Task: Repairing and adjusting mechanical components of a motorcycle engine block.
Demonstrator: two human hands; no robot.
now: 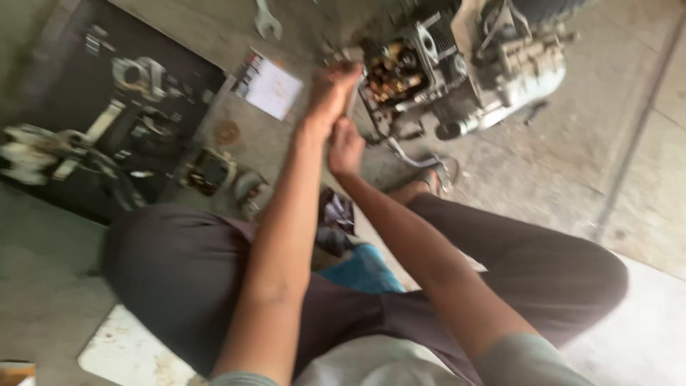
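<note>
A grey motorcycle engine (pixel 493 71) lies on the concrete floor ahead of me, its open top showing brownish internal parts (pixel 391 71). My left hand (pixel 332 89) is raised in a fist just left of that opening, closed around what looks like a tool handle; the frame is blurred. My right hand (pixel 346 149) sits just below it, fingers curled, near the engine's lower edge. What it holds cannot be told. Both forearms reach out over my dark-trousered knees.
A dark mat (pixel 107 121) at the left carries several loose metal engine parts. A white paper packet (pixel 271 87) and a spanner (pixel 266 21) lie on the floor beyond it. A blue cloth (pixel 361 271) sits between my legs.
</note>
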